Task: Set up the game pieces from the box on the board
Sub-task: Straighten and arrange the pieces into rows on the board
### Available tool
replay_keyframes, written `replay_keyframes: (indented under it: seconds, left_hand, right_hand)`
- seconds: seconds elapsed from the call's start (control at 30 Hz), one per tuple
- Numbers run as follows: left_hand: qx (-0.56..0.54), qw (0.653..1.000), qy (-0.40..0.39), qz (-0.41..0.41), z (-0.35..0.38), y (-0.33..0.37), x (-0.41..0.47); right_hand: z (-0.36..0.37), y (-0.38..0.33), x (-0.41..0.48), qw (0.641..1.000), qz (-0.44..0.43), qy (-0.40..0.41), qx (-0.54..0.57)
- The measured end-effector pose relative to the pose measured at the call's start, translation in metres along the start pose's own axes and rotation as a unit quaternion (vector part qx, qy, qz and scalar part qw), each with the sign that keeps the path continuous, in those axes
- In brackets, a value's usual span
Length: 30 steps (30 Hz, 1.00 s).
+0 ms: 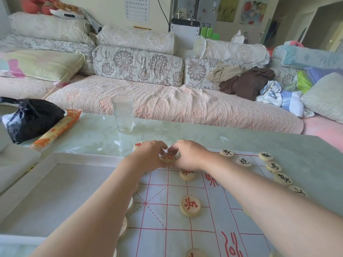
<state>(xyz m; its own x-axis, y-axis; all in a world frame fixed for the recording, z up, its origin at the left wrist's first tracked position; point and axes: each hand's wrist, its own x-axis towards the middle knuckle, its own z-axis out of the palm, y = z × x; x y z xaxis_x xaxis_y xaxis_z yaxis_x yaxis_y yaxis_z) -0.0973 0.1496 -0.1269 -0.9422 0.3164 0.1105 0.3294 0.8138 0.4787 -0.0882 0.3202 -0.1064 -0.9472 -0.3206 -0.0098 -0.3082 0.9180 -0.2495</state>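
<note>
A long sofa with floral cushions fills the far side of the room, with loose clothes heaped on its right end. In front of it stands a pale green glass-topped table.

On the table's left part lies a shallow white open box, and the left forearm crosses its near right corner. Just beside it on the right lies the pale board sheet ruled with red lines.

At the table's far left sit a knotted black plastic bag and, touching it, a long orange packet. A clear glass tumbler stands upright near the far edge, well apart from the board.

Both arms reach to the board's far edge. There the left hand and the right hand meet over one round pale wooden disc with a red character. The fingers of both hands are curled in, their tips pinching its rim from either side (the disc seems to rest on the board, though I cannot tell for sure).

Two more red-marked discs lie on grid crossings nearer the camera. Another red-marked disc peeks out behind the left hand. A line of black-marked discs runs down the board's right edge. A few more discs show partly under the left forearm.
</note>
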Motion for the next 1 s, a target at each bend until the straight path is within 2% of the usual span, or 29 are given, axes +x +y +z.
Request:
replay_keyframes:
  seconds: [0.3, 0.47, 0.57, 0.83, 1.0]
  left_hand:
    - [0.014, 1.0, -0.002, -0.005, -0.003, 0.008, -0.004]
    - [0.044, 0.999, 0.008, -0.01, -0.023, 0.023, -0.023]
    - [0.051, 0.998, 0.022, -0.001, -0.038, 0.036, -0.054]
    - [0.044, 0.999, 0.03, -0.005, -0.08, 0.061, -0.17]
    - [0.056, 0.997, -0.033, -0.035, -0.093, 0.058, -0.245]
  right_hand:
    - [-0.005, -0.004, -0.002, 1.0, 0.015, -0.01, 0.008]
    - [-0.018, -0.018, -0.025, 1.0, -0.006, 0.009, -0.008]
    - [-0.027, -0.038, -0.049, 0.997, -0.006, 0.01, 0.071]
    - [-0.038, -0.116, -0.144, 0.993, -0.075, -0.01, 0.089]
    - [-0.025, -0.151, -0.196, 0.988, -0.079, -0.047, 0.123]
